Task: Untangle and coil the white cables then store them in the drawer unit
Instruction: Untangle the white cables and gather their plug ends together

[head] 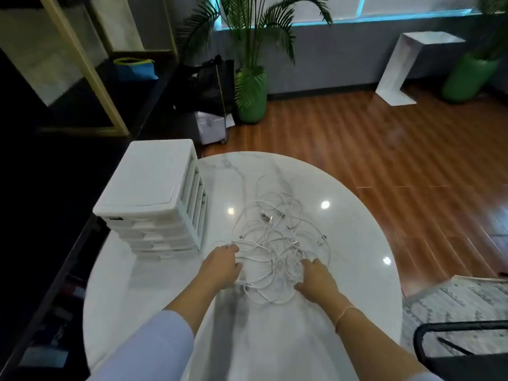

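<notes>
The white drawer unit (pixel 154 193) stood on the round marble counter (pixel 357 257), up and to the left of the left hand's fingers (pixel 232 247), its drawers all pushed in. The left hand (pixel 220 266) lay at the left edge of the tangle, fingers curled down onto a strand — whether they actually pinched it could not be told. The white cables (pixel 277 235) sprawled in one loose knot between and just beyond both sets of fingers, metal plugs poking out here and there. The right hand (pixel 316 279) rested on the near right part of the pile, fingers spread and bent into the loops, touching them — no clear grip showed. A thin band circled the right wrist (pixel 345 312).
</notes>
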Demonstrator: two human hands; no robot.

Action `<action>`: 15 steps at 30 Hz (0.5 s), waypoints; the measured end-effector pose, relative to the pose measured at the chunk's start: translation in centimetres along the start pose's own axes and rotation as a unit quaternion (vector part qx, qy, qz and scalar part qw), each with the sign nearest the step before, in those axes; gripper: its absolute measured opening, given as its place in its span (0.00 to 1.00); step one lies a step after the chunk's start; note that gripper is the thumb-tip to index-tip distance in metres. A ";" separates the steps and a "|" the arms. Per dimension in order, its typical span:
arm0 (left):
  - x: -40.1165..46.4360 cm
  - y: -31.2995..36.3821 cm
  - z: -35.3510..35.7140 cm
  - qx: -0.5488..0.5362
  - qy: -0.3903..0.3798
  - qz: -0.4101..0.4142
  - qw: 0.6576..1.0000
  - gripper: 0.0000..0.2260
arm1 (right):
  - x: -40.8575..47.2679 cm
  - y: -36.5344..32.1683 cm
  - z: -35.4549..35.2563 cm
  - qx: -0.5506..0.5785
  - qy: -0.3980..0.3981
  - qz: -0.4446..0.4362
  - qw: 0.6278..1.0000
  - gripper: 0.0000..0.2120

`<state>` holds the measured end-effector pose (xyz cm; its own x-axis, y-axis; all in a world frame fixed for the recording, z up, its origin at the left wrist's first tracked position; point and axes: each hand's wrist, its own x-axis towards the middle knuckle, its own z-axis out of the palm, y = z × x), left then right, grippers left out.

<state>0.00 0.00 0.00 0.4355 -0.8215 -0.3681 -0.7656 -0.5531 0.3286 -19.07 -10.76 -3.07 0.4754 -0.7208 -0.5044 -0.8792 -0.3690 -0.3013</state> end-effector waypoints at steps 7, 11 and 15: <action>0.7 1.4 0.9 -0.014 -0.010 0.018 1.000 0.20 | -0.3 -0.1 0.2 0.046 0.007 -0.058 0.997 0.20; 1.0 2.5 1.5 -0.025 -0.027 0.055 0.998 0.21 | -0.3 -0.1 -0.8 0.057 0.029 -0.087 0.994 0.16; 1.1 3.3 2.3 -0.014 -0.057 0.071 0.996 0.21 | -0.4 0.3 -1.4 0.054 -0.016 -0.109 0.992 0.23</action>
<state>-3.16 -2.44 -1.36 0.2659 -0.8715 -0.4120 -0.8011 -0.4375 0.4085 -19.53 -11.44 -1.82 0.6566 -0.6111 -0.4421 -0.7473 -0.4478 -0.4910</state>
